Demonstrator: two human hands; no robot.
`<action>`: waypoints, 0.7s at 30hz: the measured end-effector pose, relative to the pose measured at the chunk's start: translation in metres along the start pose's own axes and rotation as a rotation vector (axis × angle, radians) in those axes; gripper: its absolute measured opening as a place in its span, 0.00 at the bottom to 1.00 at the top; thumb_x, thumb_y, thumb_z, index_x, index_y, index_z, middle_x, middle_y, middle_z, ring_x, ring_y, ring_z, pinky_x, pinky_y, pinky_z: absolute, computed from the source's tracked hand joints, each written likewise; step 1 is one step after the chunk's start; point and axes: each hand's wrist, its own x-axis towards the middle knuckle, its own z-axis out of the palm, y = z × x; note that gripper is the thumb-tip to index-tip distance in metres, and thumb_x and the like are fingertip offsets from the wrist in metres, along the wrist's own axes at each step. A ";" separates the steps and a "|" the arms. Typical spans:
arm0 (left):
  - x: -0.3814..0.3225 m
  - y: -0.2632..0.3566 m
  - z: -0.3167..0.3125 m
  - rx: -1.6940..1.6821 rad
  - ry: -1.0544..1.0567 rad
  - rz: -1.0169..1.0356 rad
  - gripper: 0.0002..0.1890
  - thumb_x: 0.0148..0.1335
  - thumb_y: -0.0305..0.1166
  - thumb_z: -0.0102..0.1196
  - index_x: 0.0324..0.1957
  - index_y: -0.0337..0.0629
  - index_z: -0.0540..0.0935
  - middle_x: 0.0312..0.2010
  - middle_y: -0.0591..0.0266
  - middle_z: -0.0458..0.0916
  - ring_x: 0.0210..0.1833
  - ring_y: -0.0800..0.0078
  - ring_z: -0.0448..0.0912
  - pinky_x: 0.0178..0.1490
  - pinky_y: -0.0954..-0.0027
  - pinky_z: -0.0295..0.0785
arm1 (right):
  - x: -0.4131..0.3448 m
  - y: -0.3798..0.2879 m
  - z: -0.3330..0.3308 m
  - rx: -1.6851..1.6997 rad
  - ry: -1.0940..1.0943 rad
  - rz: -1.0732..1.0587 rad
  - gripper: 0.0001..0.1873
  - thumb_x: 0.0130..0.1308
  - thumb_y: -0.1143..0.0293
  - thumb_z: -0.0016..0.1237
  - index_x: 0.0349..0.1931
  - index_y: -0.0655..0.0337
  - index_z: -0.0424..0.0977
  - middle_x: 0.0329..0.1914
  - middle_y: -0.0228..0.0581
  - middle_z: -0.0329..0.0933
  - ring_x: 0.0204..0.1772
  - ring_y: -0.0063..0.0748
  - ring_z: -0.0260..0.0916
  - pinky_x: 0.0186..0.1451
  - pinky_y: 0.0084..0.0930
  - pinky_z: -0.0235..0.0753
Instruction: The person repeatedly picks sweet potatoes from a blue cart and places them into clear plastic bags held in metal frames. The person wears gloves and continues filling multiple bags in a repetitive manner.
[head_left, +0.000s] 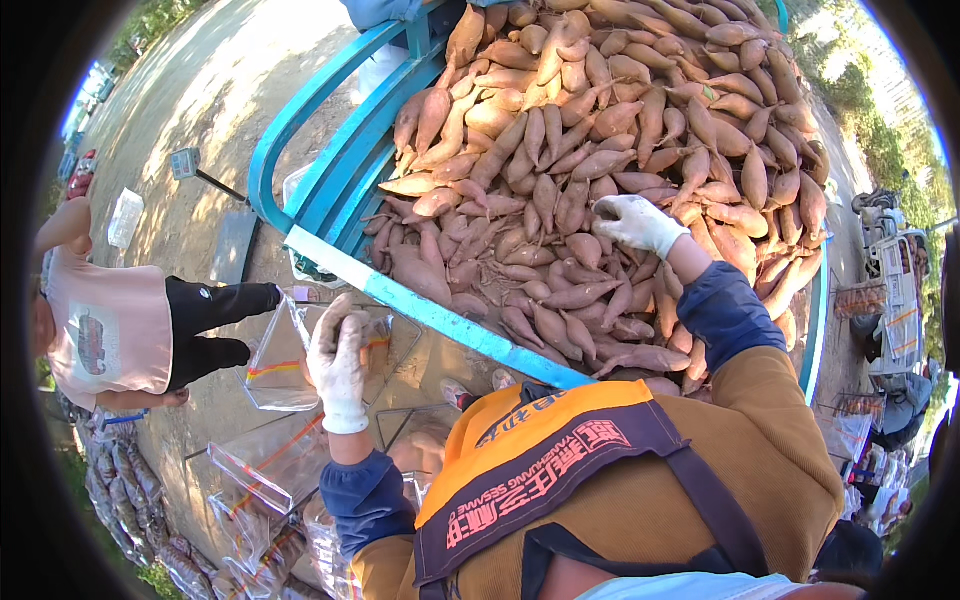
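Note:
A large heap of sweet potatoes (570, 195) fills a blue metal truck bed (480, 324) in front of me. My right hand (637, 223), in a white glove, is over the heap with its fingers curled; whether it grips a root I cannot tell. Outside the bed's near edge is my left hand (339, 366), in a soiled white glove. Its fingers are bent around something brownish that looks like a sweet potato (337, 313), partly hidden by the fingers. Below and beside it, clear plastic bags (281, 375) with orange and yellow stripes stand open on wire frames.
A person in a pink shirt (116, 330) stands at the left, near a platform scale (235, 246) and a white plastic basket (126, 218). Filled bags (127, 487) lie at the lower left. A vehicle (900, 292) and another person (904, 401) are at the far right.

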 end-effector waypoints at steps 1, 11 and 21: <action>0.009 0.004 0.027 -0.019 -0.101 0.026 0.18 0.69 0.26 0.58 0.60 0.34 0.77 0.41 0.64 0.83 0.41 0.81 0.78 0.45 0.78 0.75 | 0.027 0.009 0.003 -0.055 0.043 -0.074 0.24 0.64 0.56 0.52 0.53 0.66 0.75 0.51 0.58 0.79 0.56 0.56 0.76 0.60 0.41 0.74; 0.071 -0.065 0.187 -0.003 -0.362 -0.297 0.17 0.68 0.26 0.57 0.58 0.34 0.79 0.45 0.64 0.83 0.46 0.80 0.79 0.52 0.77 0.75 | 0.315 -0.037 0.013 -0.510 0.125 -0.146 0.22 0.64 0.54 0.49 0.54 0.55 0.79 0.59 0.49 0.78 0.66 0.50 0.69 0.71 0.49 0.60; 0.117 -0.134 0.160 -0.271 0.050 -0.600 0.16 0.70 0.32 0.56 0.57 0.39 0.78 0.38 0.56 0.86 0.35 0.67 0.84 0.39 0.68 0.79 | 0.410 0.009 0.077 -0.654 0.349 -0.181 0.19 0.62 0.66 0.52 0.53 0.58 0.77 0.53 0.45 0.81 0.60 0.42 0.76 0.73 0.46 0.58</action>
